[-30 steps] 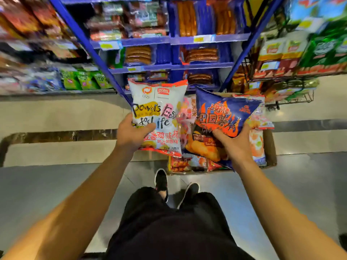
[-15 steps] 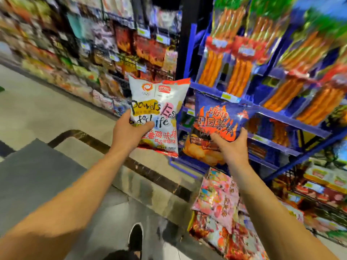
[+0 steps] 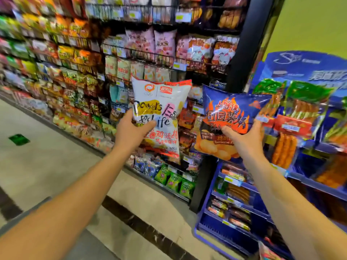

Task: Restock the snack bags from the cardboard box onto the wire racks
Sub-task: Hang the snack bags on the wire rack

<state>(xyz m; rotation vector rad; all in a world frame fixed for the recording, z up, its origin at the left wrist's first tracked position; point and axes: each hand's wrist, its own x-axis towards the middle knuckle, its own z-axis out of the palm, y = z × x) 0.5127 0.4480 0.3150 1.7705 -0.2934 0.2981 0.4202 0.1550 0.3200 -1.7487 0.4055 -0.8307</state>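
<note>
My left hand point(image 3: 131, 131) grips a white snack bag point(image 3: 159, 107) with red edges and black lettering, held upright at chest height. My right hand point(image 3: 244, 139) grips a blue snack bag point(image 3: 231, 111) with orange flames, tilted a little to the right. Both bags hang in the air in front of the wire racks point(image 3: 150, 57), which are packed with snack bags on several levels. The cardboard box is out of view, apart from a few pink bags point(image 3: 266, 253) at the bottom right edge.
A black upright post point(image 3: 242, 53) separates the wire racks from a blue display stand point(image 3: 234, 222) of sausage packs on the right. The long shelf wall runs away to the left along a beige tiled floor point(image 3: 43, 162) with a dark stripe.
My view has swung up and left from the box on the floor to the wire racks. Both hands have kept their bags and lifted them toward the racks.
</note>
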